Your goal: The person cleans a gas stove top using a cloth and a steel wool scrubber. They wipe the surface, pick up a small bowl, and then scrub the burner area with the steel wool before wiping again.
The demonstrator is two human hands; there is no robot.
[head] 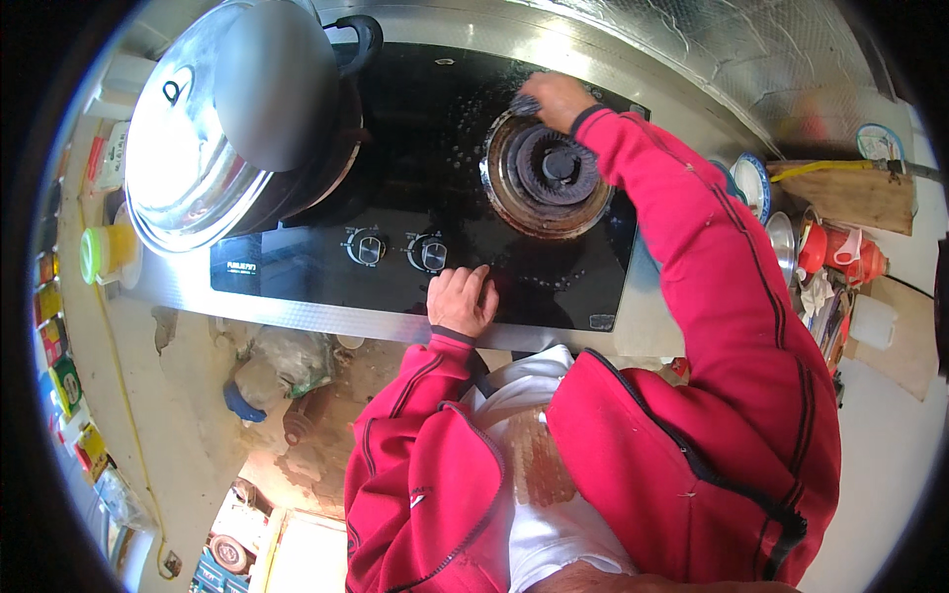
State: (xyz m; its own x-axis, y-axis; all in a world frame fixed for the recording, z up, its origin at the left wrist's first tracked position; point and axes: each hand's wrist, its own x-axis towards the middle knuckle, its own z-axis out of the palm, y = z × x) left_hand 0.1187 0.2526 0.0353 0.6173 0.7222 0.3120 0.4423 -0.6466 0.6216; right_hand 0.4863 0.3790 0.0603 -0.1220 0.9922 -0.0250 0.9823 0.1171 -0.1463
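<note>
A black glass gas cooktop (415,170) lies before me, with wet droplets on its surface. My right hand (554,96) grips a grey scouring pad (524,104) at the far edge of the right burner's stained metal drip ring (511,205). A dark burner head (557,166) sits in the middle of that ring. Resting on the glass near the front edge, my left hand (463,300) holds nothing, its fingers slightly apart. Two control knobs, a left one (368,250) and a right one (431,253), are just beyond it and to its left.
A large metal pot with a shiny lid (178,141) covers the cooktop's left side, its black handle (365,44) jutting right. Bowls (750,185), a wooden board (845,196) and red containers (852,256) stand at the right. A green-lidded jar (100,254) is at the left.
</note>
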